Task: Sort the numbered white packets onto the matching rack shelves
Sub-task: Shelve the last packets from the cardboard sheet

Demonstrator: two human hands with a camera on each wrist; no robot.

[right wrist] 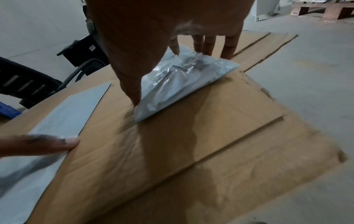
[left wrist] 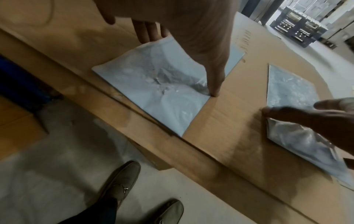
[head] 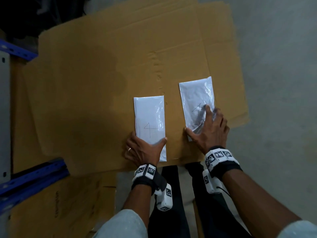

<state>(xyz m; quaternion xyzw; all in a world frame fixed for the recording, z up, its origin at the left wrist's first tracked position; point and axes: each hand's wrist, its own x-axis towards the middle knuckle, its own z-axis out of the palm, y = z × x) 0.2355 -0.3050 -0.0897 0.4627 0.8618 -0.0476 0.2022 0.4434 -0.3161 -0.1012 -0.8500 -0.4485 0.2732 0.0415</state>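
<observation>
Two white packets lay side by side on flattened brown cardboard sheets (head: 85, 83), each bearing a handwritten "4". The left packet (head: 150, 121) lay flat and smooth, its number clear just beyond the left hand (head: 145, 149). That hand held the packet's near end, thumb across its top to the right edge and fingers at its left edge. The right packet (head: 197, 100) was crinkled and glossy, its "4" partly covered by the right hand (head: 210, 129). That hand spread over the packet's near half, thumb at the left edge, fingertips (right wrist: 209, 48) pressing into the bunched plastic. Both wrists wore white bands (head: 219, 156) printed with black square markers. Left of the left hand ran blue rack beams (head: 34, 176). Grey concrete floor (head: 283, 83) lay beyond the right hand.
</observation>
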